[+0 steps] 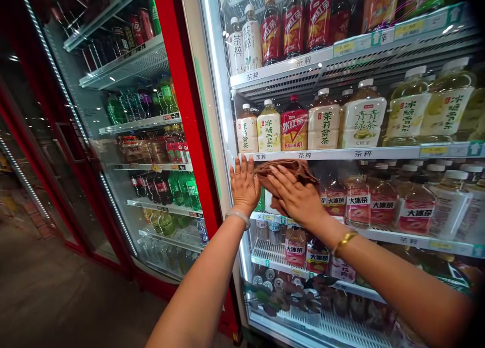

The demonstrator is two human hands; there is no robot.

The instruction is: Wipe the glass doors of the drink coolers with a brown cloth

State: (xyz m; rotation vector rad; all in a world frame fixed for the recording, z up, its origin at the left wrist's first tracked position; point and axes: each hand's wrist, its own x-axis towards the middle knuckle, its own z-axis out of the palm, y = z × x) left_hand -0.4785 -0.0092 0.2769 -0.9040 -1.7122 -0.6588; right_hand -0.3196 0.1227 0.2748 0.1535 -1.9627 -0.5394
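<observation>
A brown cloth [303,168] lies bunched against the glass door of a lit drinks fridge, under my right hand [293,194]. My right hand presses it with the fingers stretched out toward the upper left; a gold bracelet [344,241] is on that wrist. Just left of the cloth, my left hand [244,184] rests flat on the glass near the door's left edge, fingers pointing up and holding nothing. That wrist wears a pale bangle [238,216]. Behind the glass, a shelf edge [333,154] runs just above both hands.
Rows of bottles [364,118] fill the shelves behind the glass. A red frame [189,95] stands to the left, beside another fridge with cans and green bottles [184,187]. Dark floor [76,297] shows at the lower left.
</observation>
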